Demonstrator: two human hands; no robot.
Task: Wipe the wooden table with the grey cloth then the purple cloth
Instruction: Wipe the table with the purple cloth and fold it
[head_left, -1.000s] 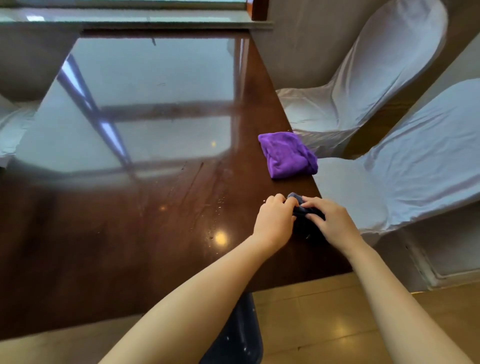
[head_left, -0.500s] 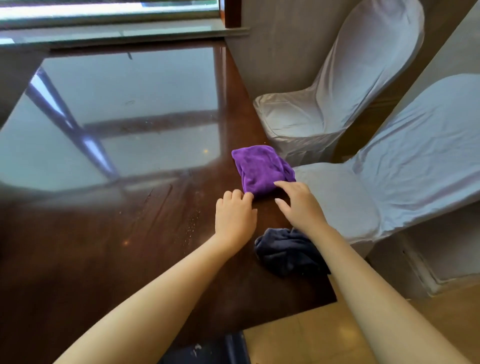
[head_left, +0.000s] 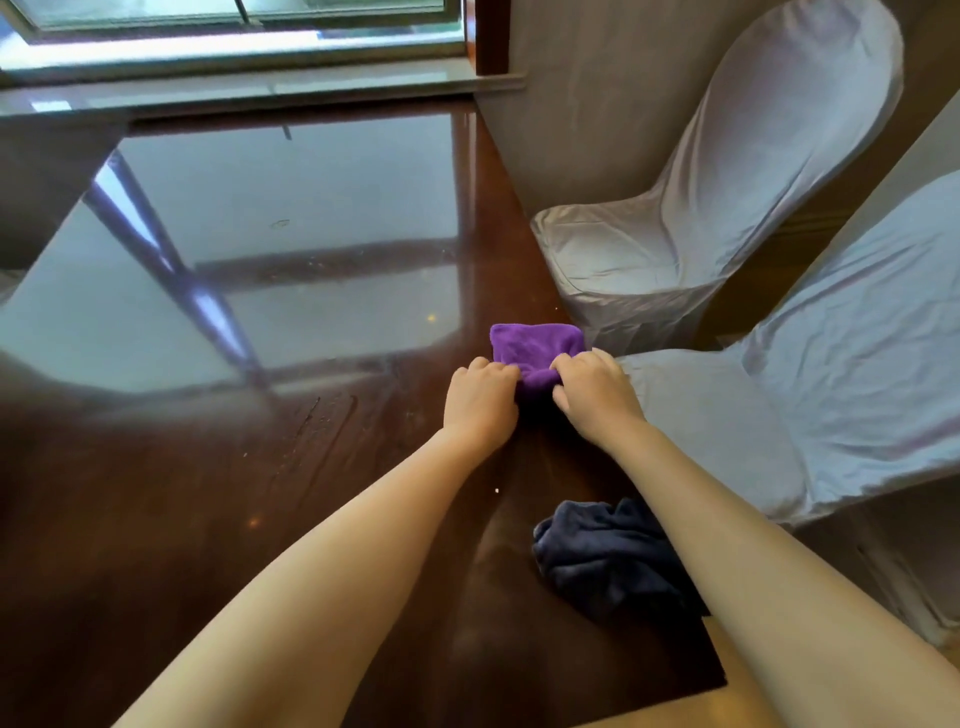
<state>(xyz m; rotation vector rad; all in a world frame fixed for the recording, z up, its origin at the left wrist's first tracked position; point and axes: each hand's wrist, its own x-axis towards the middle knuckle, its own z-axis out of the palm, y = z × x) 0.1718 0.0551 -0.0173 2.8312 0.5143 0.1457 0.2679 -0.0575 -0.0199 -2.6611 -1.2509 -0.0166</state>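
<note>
The purple cloth (head_left: 535, 347) lies folded on the glossy dark wooden table (head_left: 218, 493), close to its right edge. My left hand (head_left: 480, 402) pinches the cloth's near left corner and my right hand (head_left: 592, 392) pinches its near right corner, fingers curled into the fabric. The grey cloth (head_left: 602, 558), dark and crumpled, lies loose on the table nearer to me, by the right edge, partly under my right forearm. Neither hand touches it.
Two chairs in white covers stand right of the table, one far (head_left: 727, 197) and one near (head_left: 810, 395). A window sill (head_left: 234, 91) runs along the table's far end. Streaks and small droplets (head_left: 311, 431) mark the wood left of my hands.
Both hands let go of the grey cloth, which now lies near the table's corner, then reached forward and closed on the near edge of the purple cloth.
</note>
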